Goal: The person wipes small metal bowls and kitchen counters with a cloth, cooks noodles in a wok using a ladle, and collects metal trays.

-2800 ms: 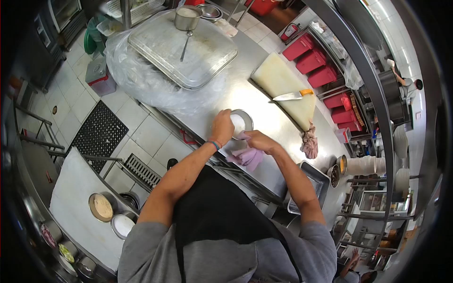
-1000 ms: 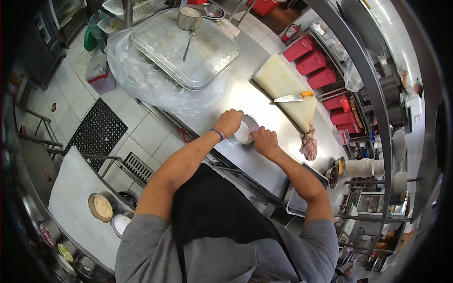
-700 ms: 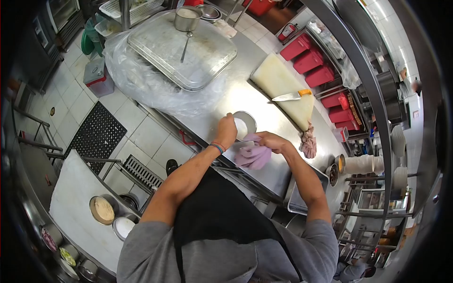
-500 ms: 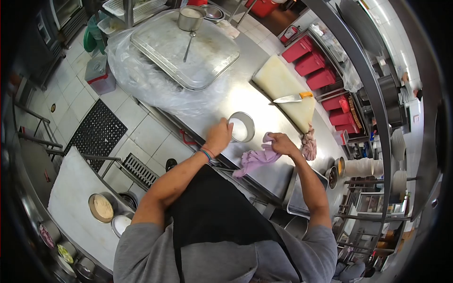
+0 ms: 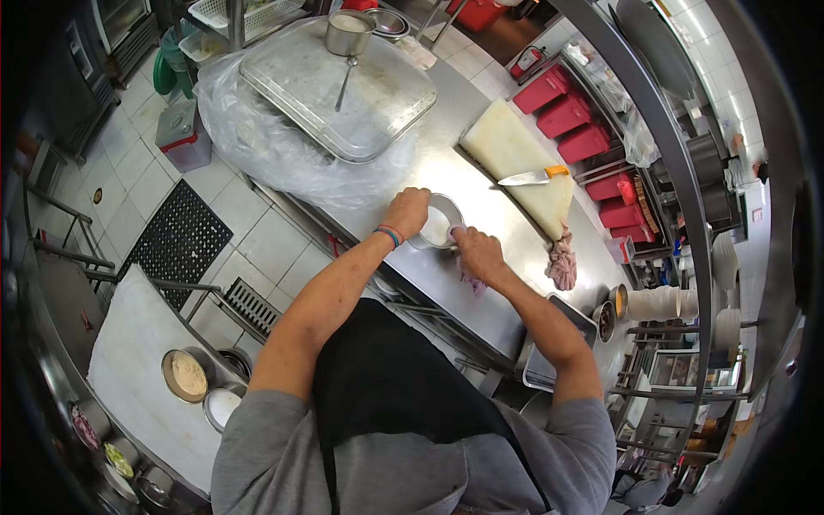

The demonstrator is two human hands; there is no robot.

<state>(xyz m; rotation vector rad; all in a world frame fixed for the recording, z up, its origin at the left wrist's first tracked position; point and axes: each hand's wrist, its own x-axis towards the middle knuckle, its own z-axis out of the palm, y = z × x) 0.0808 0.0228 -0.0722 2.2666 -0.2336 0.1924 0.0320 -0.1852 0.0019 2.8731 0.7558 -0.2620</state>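
Your right hand [image 5: 481,256] grips a cloth [image 5: 473,282], your left hand [image 5: 410,212] a bowl [image 5: 439,222] — likely stiff, slick, best held rim-side.

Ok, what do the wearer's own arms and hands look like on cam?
Short grey sleeves, forearms bare below. Left hand ungloved, with thin wristbands in reddish and blue tones. Right hand also ungloved, no wristband visible.

Grey short-sleeved shirt [image 5: 403,476]; black apron [image 5: 395,378] with 2 straps [image 5: 327,472]; red and blue left-wrist bands [image 5: 394,234].
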